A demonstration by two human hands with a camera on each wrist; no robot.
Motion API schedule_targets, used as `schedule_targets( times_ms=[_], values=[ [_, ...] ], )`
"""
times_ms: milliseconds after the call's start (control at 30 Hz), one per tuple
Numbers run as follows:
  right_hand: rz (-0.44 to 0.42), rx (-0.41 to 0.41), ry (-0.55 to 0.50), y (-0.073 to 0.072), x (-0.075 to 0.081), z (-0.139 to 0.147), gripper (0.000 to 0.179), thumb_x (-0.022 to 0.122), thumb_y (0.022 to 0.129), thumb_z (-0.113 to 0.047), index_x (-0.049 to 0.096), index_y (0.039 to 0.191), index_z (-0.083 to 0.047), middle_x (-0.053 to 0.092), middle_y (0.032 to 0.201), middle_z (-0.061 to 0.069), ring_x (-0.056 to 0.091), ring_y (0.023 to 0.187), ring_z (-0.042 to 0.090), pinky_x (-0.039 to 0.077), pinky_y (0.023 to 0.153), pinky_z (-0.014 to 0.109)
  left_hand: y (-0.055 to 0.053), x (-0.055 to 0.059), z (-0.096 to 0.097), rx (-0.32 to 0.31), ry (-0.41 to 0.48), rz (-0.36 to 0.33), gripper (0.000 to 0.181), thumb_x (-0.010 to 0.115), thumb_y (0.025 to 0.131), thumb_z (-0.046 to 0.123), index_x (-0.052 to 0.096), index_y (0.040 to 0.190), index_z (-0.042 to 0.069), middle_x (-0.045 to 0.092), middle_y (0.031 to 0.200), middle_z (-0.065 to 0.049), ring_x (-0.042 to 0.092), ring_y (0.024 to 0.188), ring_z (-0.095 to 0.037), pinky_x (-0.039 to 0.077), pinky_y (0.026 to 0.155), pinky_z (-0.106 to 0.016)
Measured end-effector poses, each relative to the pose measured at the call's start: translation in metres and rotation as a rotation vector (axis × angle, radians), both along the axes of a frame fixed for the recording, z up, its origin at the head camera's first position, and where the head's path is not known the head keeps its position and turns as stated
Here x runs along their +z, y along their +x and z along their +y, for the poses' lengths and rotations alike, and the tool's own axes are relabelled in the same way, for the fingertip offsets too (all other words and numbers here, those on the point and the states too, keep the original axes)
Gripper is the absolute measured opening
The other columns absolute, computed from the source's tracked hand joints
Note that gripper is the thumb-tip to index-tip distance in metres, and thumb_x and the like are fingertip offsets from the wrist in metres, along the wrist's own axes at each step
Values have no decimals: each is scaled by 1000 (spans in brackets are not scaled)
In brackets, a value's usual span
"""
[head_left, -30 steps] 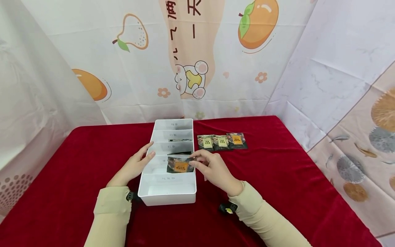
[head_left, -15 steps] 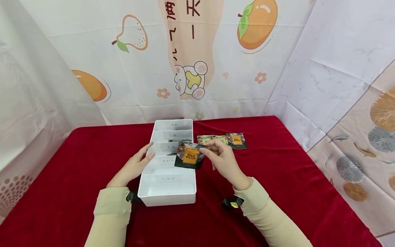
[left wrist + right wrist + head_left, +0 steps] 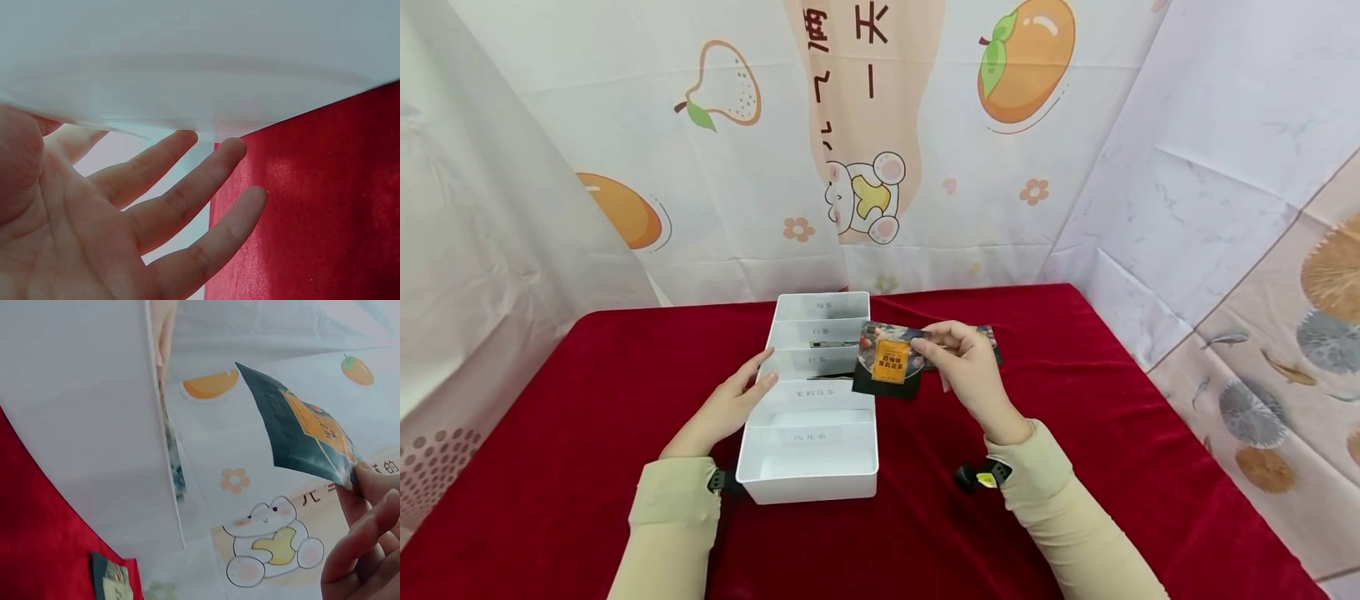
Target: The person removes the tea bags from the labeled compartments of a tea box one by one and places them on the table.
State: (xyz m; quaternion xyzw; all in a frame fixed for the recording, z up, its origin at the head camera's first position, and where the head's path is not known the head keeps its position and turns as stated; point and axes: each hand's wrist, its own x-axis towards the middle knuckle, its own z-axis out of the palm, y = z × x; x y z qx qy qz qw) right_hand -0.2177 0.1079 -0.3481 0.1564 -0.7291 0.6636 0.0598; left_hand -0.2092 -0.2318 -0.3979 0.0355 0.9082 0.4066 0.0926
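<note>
My right hand (image 3: 973,379) pinches a dark tea sachet (image 3: 889,358) with an orange label by its edge, above the right side of a white divided box (image 3: 808,487). In the right wrist view the sachet (image 3: 300,425) hangs apart from the box, gripped at one corner. My left hand (image 3: 718,417) rests at the box's left rim. Its fingers are extended along the box's outer wall in the left wrist view. Thin sachet edges (image 3: 837,343) show in one of the farther compartments, and another dark edge (image 3: 831,377) in the compartment in front of it.
Behind my right hand another orange-labelled sachet (image 3: 989,335) lies on the red cloth (image 3: 1075,417), partly covered. A green-labelled sachet (image 3: 115,581) shows beside the box in the right wrist view. Printed curtains (image 3: 737,208) hang behind the table.
My right hand has lifted the orange-labelled sachet up from over a nearer compartment and carried it to the right and away. My left hand has stayed at the rim.
</note>
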Motion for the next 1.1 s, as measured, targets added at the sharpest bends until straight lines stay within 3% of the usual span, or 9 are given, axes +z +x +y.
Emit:
schedule_targets(
  times_ms=[133, 367, 500, 800, 1000, 1100],
  values=[
    [5, -16, -35, -8, 7, 9, 14, 67, 92, -3, 66, 104, 4, 70, 71, -16, 37, 38, 9, 36, 41, 22, 1, 0, 0, 2, 6, -9, 69, 44, 104, 45, 15, 160, 16, 24, 159, -28, 38, 137, -50, 35, 108, -66],
    [5, -20, -40, -22, 19, 28, 9, 68, 93, -8, 69, 95, -16, 71, 71, -13, 42, 42, 8, 35, 41, 22, 0, -1, 0, 1, 6, -4, 68, 44, 104, 43, 15, 160, 16, 23, 159, -28, 38, 137, -50, 36, 107, -67],
    [4, -36, 5, -31, 22, 39, 4, 68, 94, -11, 68, 98, -12, 70, 71, -13, 43, 43, 8, 35, 41, 23, -1, -2, -1, 4, 14, -3, 69, 44, 104, 45, 16, 160, 16, 24, 159, -28, 41, 135, -50, 36, 107, -66],
    [-57, -126, 80, -51, 20, 61, 30, 68, 94, -16, 64, 115, 6, 65, 68, -17, 41, 42, 6, 38, 42, 19, -1, -1, -1, 3, 25, 7, 67, 44, 105, 42, 16, 160, 15, 27, 158, -29, 49, 129, -48, 41, 105, -64],
    [-106, -175, 86, -66, 14, 77, 29, 68, 94, -18, 64, 114, 2, 63, 66, -17, 40, 41, 4, 38, 43, 20, -1, -1, -2, 2, 21, 4, 69, 43, 104, 46, 15, 160, 16, 25, 159, -28, 43, 133, -49, 38, 106, -66],
    [-132, -201, 85, -72, 10, 83, 29, 68, 95, -20, 64, 115, 0, 61, 64, -17, 39, 41, 4, 37, 42, 19, -1, -2, -3, 0, 22, 14, 69, 43, 104, 46, 16, 160, 16, 29, 157, -28, 48, 130, -47, 40, 105, -64]
  ],
)
